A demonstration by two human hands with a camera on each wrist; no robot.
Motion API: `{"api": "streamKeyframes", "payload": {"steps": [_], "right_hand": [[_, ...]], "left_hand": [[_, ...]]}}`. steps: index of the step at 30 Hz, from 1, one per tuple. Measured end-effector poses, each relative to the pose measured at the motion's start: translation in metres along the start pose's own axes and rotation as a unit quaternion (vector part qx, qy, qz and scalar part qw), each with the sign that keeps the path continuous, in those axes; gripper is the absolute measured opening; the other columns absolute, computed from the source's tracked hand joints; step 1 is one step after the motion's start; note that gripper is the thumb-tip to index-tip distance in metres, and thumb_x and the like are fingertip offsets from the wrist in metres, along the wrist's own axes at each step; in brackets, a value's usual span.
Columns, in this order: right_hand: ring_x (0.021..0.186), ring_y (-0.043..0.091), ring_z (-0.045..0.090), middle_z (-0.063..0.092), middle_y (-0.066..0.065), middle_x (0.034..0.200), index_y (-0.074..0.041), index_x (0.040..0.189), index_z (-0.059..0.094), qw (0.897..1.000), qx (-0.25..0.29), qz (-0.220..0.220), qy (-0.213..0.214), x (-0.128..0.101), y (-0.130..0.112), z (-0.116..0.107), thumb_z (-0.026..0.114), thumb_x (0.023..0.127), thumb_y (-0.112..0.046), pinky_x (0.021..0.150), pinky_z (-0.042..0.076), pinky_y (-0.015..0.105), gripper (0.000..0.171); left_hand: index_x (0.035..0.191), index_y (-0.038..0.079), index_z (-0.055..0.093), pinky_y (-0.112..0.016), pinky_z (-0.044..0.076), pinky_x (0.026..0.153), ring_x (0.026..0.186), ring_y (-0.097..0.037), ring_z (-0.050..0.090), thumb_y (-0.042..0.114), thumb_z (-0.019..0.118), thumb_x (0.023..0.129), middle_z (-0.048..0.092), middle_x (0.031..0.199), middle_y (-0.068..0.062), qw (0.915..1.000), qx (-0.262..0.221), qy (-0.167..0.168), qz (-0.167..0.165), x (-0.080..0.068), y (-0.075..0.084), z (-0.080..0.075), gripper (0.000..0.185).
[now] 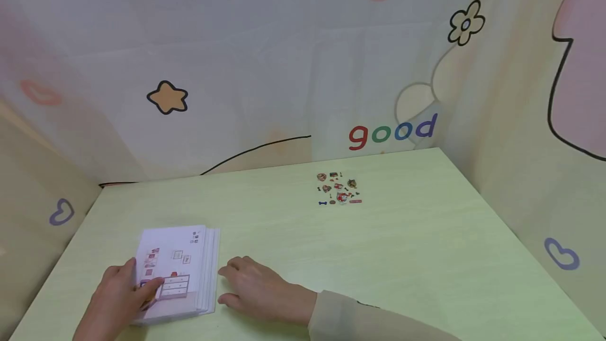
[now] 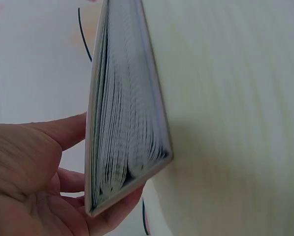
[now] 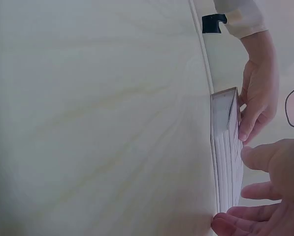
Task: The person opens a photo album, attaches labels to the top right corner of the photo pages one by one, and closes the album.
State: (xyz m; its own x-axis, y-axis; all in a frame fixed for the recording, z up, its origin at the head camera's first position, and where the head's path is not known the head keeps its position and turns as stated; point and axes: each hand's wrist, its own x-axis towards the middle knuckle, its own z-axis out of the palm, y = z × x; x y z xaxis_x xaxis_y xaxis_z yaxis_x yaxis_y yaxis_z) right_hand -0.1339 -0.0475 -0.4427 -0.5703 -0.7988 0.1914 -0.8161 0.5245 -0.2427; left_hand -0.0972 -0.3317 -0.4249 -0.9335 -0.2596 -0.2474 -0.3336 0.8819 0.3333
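Lower left of frame: left hand (image 1: 118, 291) is grasping the closed sticker book (image 1: 177, 272) on the bench (image 1: 379, 257), right hand (image 1: 258, 288) resting relaxed alongside, sticker sheet (image 1: 339, 189) lying untouched.

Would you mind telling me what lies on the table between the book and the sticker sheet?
Nothing: in the head view, only bare green table separates the book from the sticker sheet.
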Motion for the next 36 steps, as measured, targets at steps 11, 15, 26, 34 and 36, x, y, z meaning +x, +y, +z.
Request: {"api": "streamKeyframes", "payload": {"steps": [11, 15, 26, 34, 36], "right_hand": [[0.117, 0.012, 0.058, 0.062, 0.008, 0.131, -0.005, 0.137, 0.061, 0.998, 0.051, 0.032, -0.017, 0.0, 0.0, -0.005, 0.067, 0.101, -0.041, 0.101, 0.046, 0.019, 0.051], [0.118, 0.012, 0.058, 0.061, 0.008, 0.134, -0.005, 0.14, 0.06, 0.996, 0.066, 0.049, -0.028, 0.0, -0.001, -0.008, 0.066, 0.101, -0.043, 0.103, 0.046, 0.021, 0.055], [0.111, 0.011, 0.058, 0.062, 0.007, 0.131, -0.003, 0.135, 0.064, 0.998, 0.033, 0.043, -0.041, -0.002, -0.002, -0.01, 0.074, 0.096, -0.042, 0.099, 0.048, 0.02, 0.055], [0.107, 0.014, 0.057, 0.064, 0.007, 0.125, -0.005, 0.127, 0.069, 0.999, 0.003, 0.029, -0.033, -0.006, 0.003, -0.008, 0.077, 0.093, -0.04, 0.095, 0.048, 0.02, 0.05], [0.105, 0.014, 0.057, 0.064, 0.007, 0.124, -0.005, 0.127, 0.069, 0.999, 0.002, 0.027, -0.032, -0.008, 0.004, -0.009, 0.077, 0.093, -0.041, 0.092, 0.048, 0.019, 0.049]], "left_hand": [[0.146, -0.022, 0.033, -0.065, 0.045, 0.099, 0.108, -0.049, 0.05, 0.049, 0.081, 0.087, 0.044, 0.13, -0.044, 0.9993, -0.021, 0.016, 0.027, -0.01, 0.021, 0.006, 0.104], [0.146, -0.021, 0.037, -0.057, 0.05, 0.09, 0.102, -0.044, 0.052, 0.049, 0.082, 0.086, 0.05, 0.127, -0.041, 0.9986, -0.033, 0.018, 0.038, -0.013, 0.023, 0.006, 0.102], [0.147, -0.02, 0.035, -0.031, 0.052, 0.068, 0.087, -0.03, 0.056, 0.042, 0.084, 0.086, 0.06, 0.117, -0.029, 0.9966, -0.078, -0.022, 0.008, -0.02, 0.032, 0.01, 0.099], [0.149, -0.019, 0.033, -0.031, 0.053, 0.067, 0.087, -0.031, 0.057, 0.041, 0.085, 0.086, 0.059, 0.125, -0.031, 0.9959, -0.087, -0.024, 0.004, -0.023, 0.039, 0.015, 0.101], [0.15, -0.018, 0.033, -0.031, 0.053, 0.068, 0.089, -0.031, 0.057, 0.041, 0.084, 0.086, 0.058, 0.128, -0.032, 0.996, -0.086, -0.025, 0.005, -0.023, 0.042, 0.016, 0.101]]}}
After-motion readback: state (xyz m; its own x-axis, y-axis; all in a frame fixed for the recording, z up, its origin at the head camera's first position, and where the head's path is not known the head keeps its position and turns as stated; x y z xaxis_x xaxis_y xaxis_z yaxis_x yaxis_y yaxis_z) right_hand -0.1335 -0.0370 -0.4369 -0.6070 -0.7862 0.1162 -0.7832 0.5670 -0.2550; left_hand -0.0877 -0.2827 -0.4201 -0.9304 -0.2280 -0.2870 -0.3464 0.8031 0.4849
